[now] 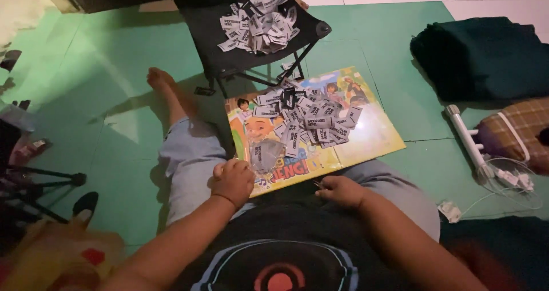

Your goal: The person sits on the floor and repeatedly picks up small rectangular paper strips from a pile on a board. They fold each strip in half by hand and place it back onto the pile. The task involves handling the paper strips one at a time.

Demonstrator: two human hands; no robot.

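Note:
I sit on a green floor mat with a colourful cartoon picture board (372, 136) resting across my legs. A heap of small grey-and-white fabric labels (309, 119) lies on the board. My left hand (231, 179) rests curled at the board's near-left edge, next to a clear plastic bag (266, 153); whether it grips anything I cannot see. My right hand (340, 189) is at the board's near edge, fingers bent around something small and dark that I cannot make out.
A black folding stool (214, 33) beyond the board carries another pile of labels (260, 22). A dark folded cloth (483, 56), a checked cushion (514, 131) and a white handheld fan (486, 159) lie right. Tripod legs (40, 182) stand left.

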